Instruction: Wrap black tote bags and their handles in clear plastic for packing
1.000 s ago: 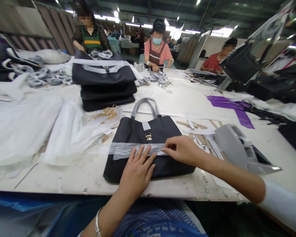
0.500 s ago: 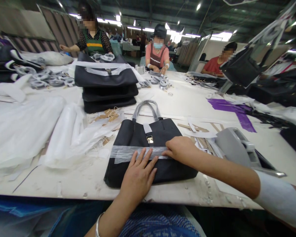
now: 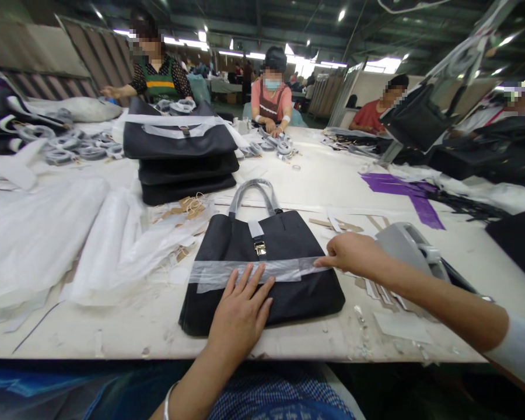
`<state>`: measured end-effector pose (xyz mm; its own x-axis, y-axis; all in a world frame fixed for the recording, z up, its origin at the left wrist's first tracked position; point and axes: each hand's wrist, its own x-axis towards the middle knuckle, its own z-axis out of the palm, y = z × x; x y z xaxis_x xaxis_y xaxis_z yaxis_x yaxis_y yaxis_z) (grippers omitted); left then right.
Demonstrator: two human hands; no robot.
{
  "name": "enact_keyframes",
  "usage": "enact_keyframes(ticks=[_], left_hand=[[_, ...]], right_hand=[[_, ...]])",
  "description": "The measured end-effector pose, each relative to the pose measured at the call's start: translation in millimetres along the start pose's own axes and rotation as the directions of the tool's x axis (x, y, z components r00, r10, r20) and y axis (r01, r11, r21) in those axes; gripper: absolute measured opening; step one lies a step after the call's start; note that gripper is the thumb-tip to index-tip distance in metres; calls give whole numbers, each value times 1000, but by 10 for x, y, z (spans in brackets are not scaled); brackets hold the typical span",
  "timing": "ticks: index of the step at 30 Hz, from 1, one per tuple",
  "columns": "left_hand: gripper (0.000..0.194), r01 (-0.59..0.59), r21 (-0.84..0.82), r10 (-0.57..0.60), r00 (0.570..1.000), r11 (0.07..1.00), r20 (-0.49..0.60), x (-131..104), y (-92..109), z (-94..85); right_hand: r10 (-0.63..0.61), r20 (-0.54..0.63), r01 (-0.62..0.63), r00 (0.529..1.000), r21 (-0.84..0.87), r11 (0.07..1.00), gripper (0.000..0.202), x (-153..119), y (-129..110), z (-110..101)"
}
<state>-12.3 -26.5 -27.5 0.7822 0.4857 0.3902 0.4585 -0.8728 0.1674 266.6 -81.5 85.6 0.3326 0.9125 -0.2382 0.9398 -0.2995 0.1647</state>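
A black handbag (image 3: pixel 289 233) lies flat near the table's front edge, its wrapped handles (image 3: pixel 256 185) pointing away from me. Clear tape (image 3: pixel 284 269) runs across its front below the metal clasp (image 3: pixel 260 248). My left hand (image 3: pixel 244 303) rests on the bag with fingers spread, the fingertips on the tape. At the bag's right side my right hand (image 3: pixel 347 252) is closed, pinching the right end of the tape.
Stacked black bags (image 3: pixel 179 140) stand behind at the left, beside white plastic wrapping (image 3: pixel 100 245). A grey tape dispenser (image 3: pixel 405 251) sits at the right near paper strips and purple material (image 3: pixel 394 185). Several people work across the table.
My right hand has moved right along the bag to its right edge, and the tape now reaches further right. My left hand stays spread on the bag. The view has shifted slightly.
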Motion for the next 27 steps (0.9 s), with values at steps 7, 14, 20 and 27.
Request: enact_keyframes(ticks=[7, 14, 20, 27], left_hand=[[42, -6, 30, 6, 1000, 1000, 3, -2, 13, -4], [46, -22, 63, 20, 999, 998, 35, 10, 5, -8], [52, 6, 74, -10, 999, 997, 45, 66, 49, 9], [53, 12, 106, -19, 998, 994, 59, 67, 84, -15]], right_hand=[[-436, -523, 499, 732, -23, 866, 44, -375, -505, 429], [-440, -521, 519, 732, 7, 855, 77, -281, -587, 971], [-287, -594, 338, 751, -28, 941, 72, -308, -82, 1026], [-433, -655, 487, 620, -111, 866, 73, -364, -472, 1004]])
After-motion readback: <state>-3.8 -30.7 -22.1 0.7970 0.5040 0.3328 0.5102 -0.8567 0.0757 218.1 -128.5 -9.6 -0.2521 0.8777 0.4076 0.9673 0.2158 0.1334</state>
